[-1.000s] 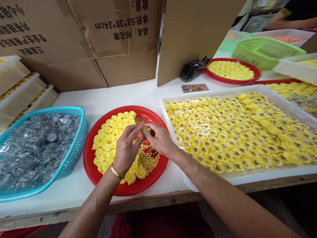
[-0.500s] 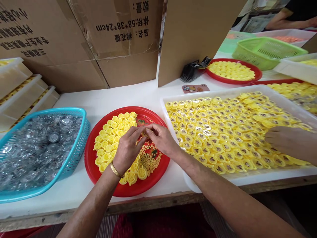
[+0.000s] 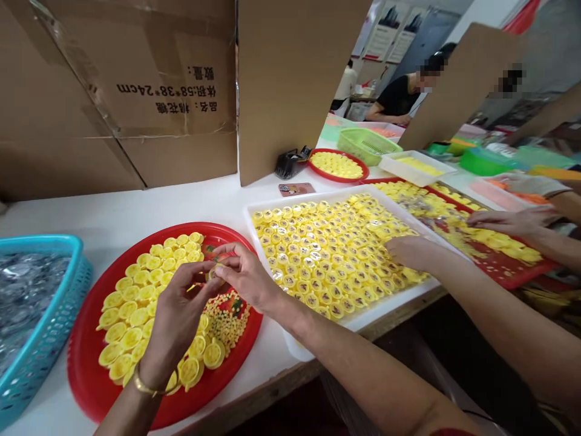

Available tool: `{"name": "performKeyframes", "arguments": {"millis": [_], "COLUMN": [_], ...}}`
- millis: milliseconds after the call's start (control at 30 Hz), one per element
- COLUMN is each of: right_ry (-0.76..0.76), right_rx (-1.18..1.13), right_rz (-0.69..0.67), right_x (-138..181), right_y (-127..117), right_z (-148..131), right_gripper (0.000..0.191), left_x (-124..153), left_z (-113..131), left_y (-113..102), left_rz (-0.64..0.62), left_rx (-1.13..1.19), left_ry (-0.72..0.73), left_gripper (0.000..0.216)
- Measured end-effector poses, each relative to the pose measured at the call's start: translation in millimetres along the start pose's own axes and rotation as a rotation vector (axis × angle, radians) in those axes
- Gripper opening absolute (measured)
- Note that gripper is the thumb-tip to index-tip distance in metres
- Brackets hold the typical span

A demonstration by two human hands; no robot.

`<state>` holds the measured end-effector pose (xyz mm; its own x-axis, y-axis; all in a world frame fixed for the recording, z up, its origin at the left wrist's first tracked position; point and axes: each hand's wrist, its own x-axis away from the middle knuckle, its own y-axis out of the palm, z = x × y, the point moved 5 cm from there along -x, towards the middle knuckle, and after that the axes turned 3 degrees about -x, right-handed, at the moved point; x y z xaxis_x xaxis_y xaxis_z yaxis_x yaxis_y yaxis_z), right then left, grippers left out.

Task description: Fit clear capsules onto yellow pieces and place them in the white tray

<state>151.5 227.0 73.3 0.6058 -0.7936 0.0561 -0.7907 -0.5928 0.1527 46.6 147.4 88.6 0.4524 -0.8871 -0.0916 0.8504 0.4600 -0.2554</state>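
Observation:
Above the round red tray (image 3: 86, 387), my left hand (image 3: 184, 297) and my right hand (image 3: 249, 278) meet at the fingertips. Both pinch a small round piece (image 3: 216, 272), pale and partly clear; the fingers hide most of it. My left wrist wears a gold bangle. Beneath the hands, yellow round cup-like pieces (image 3: 138, 293) with small tabs fill the left and front of the tray. Tiny pale yellow bits (image 3: 229, 324) lie loose at its right side, with some dark green specks.
A light blue basket (image 3: 68, 315) of clear round pieces stands at left. On the right, a white tray (image 3: 249, 221) holds rows of yellow pieces, with another person's hand (image 3: 411, 253) over it. Cardboard (image 3: 181, 160) stands behind; a phone (image 3: 296, 189) lies before it.
The view has swung to the right, bringing co-workers and more trays into sight. My hands still meet over the red tray, and the small piece between them shows more clearly.

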Motion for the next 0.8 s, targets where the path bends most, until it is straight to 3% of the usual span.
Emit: {"name": "performKeyframes", "arguments": {"millis": [100, 433, 500, 633, 700, 800], "right_ry": [-0.007, 0.021, -0.005, 0.042, 0.079, 0.124], "right_rx": [-0.021, -0.040, -0.009, 0.202, 0.259, 0.319], "right_rz": [-0.007, 0.018, 0.104, 0.500, 0.557, 0.593], "right_x": [7, 30, 23, -10, -34, -64], "right_y": [3, -4, -24, -93, -117, -135], "right_z": [-12, -10, -13, -18, -14, -1], "right_gripper": [0.025, 0.024, 0.022, 0.017, 0.012, 0.010], "left_x": [3, 9, 10, 15, 18, 24], "left_z": [-2, -3, -5, -20, -30, -43], "left_y": [-1, 15, 13, 0, -5, -9], "left_rz": [0.015, -0.035, -0.034, -0.040, -0.047, -0.062], "left_rx": [0.107, 0.308, 0.270, 0.166, 0.123, 0.092], "left_ry": [-0.162, -0.206, -0.225, -0.277, -0.321, -0.375], "left_gripper": [0.040, 0.052, 0.055, 0.050, 0.048, 0.048]}}
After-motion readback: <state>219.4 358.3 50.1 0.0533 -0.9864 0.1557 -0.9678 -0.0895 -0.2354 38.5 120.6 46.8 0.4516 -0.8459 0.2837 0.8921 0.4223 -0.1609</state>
